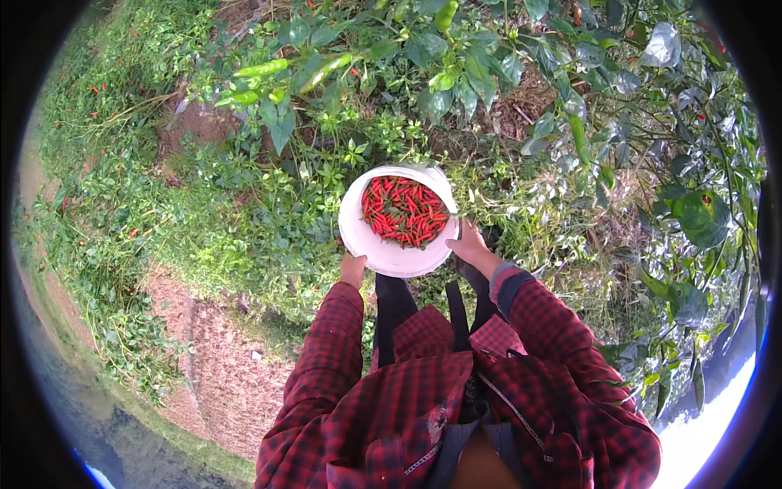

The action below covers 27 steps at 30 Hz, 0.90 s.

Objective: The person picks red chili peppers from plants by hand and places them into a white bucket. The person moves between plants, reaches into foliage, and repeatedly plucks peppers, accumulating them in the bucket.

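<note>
A white plastic bucket (pixel 397 264) is held in front of my legs, its mouth facing up toward me. Inside lies a heap of red chili peppers (pixel 403 211), with some green stems or leaf bits among them. My left hand (pixel 353 269) grips the bucket's near left side, with the thumb at the rim and the fingers hidden beneath. On the right, my right hand (pixel 471 243) clasps the rim, its thumb over the edge and most fingers out of sight behind the wall.
Pepper plants with green chilies (pixel 261 68) grow beyond the bucket, and taller leafy branches (pixel 699 217) crowd the right side. Low weeds (pixel 269 232) cover the ground around my feet. Dry bare soil (pixel 235 367) lies to the left. More plants bearing red peppers stand at far left.
</note>
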Tool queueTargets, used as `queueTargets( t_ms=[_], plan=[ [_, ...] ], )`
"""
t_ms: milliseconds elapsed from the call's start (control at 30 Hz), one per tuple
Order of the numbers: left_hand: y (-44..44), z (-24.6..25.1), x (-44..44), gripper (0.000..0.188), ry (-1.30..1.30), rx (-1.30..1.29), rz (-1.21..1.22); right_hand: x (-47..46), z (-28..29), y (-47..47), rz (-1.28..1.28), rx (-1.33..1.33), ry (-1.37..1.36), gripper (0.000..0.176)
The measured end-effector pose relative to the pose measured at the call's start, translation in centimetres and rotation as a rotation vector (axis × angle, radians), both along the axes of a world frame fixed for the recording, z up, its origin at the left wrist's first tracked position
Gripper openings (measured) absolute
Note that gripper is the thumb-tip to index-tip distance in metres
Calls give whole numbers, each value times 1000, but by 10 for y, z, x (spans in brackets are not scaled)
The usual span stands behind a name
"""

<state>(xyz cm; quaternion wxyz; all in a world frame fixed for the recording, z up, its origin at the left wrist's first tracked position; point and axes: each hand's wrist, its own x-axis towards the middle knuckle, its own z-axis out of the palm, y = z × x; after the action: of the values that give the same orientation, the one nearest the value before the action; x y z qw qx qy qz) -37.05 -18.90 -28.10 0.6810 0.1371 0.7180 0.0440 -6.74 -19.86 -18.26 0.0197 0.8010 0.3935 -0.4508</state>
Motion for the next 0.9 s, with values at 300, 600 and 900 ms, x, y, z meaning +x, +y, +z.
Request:
queueTargets(
  t_ms=[300,600,900],
  plan=[
    [25,8,21,45,-55,-32,281,18,-73,20,-92,-31,178,43],
    [21,6,-19,51,-162,-49,172,-1,1,21,-81,-60,24,31],
    [24,174,-6,25,-323,58,-201,46,142,-59,-74,254,28,33]
  ],
)
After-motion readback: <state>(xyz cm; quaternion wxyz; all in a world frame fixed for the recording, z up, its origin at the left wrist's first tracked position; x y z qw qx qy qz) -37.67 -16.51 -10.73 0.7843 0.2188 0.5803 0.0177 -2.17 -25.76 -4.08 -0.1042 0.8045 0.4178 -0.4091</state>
